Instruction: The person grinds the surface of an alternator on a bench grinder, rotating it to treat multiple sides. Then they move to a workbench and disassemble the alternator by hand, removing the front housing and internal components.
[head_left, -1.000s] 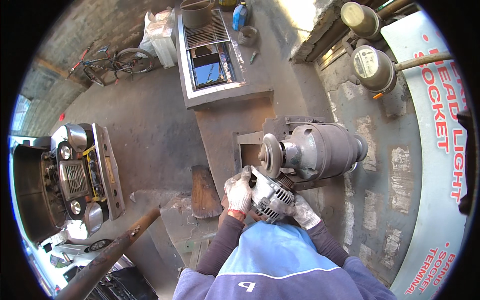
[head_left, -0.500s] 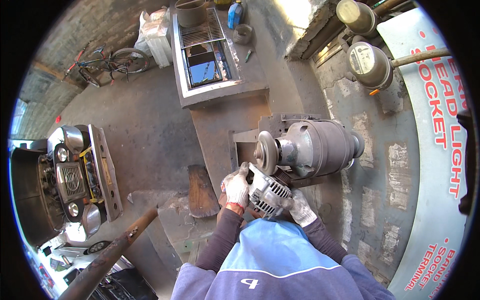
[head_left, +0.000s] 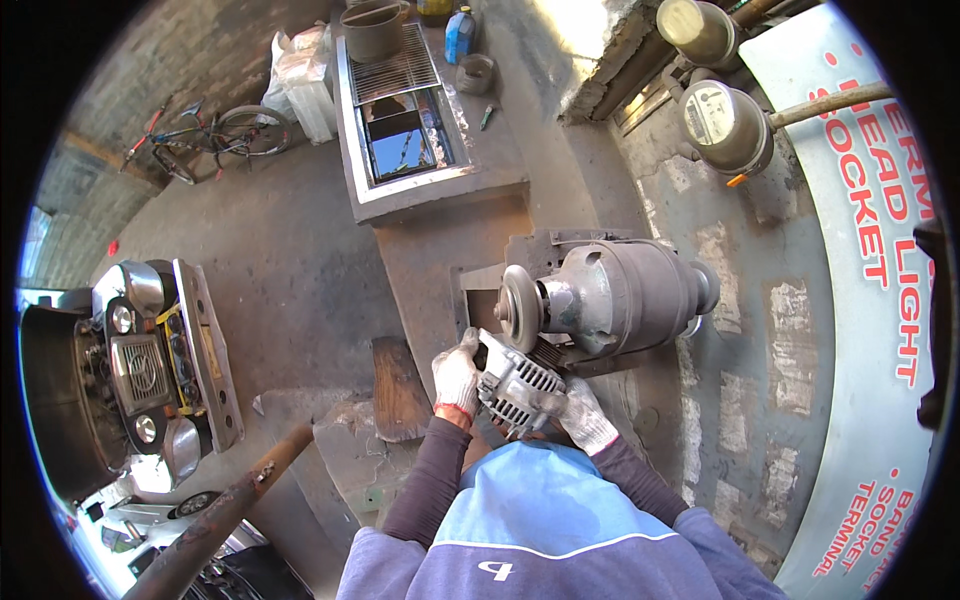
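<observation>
A silver slotted alternator (head_left: 518, 388) is held between my two gloved hands, just in front of a bench grinder. My left hand (head_left: 457, 376) is closed around its left side, the thumb up near the top edge. On the right side of the casing my right hand (head_left: 584, 414) grips it, with the fingertips partly hidden by the part. The round grinding wheel (head_left: 521, 308) stands close beyond the alternator; I cannot tell whether they touch. Behind the wheel sits the large grey motor (head_left: 635, 295) on its stand.
A framed counter with a metal grille (head_left: 400, 75) and a round pot (head_left: 372, 35) lies ahead. Meters (head_left: 725, 125) and a large sign (head_left: 870, 250) line the right wall. A rusty pipe (head_left: 230, 505) slants at lower left, near a vehicle front (head_left: 140, 370). A wooden board (head_left: 398, 385) leans nearby.
Both hands and the alternator have shifted slightly left in the view, and the surroundings have shifted a little too. My grip on the alternator looks the same.
</observation>
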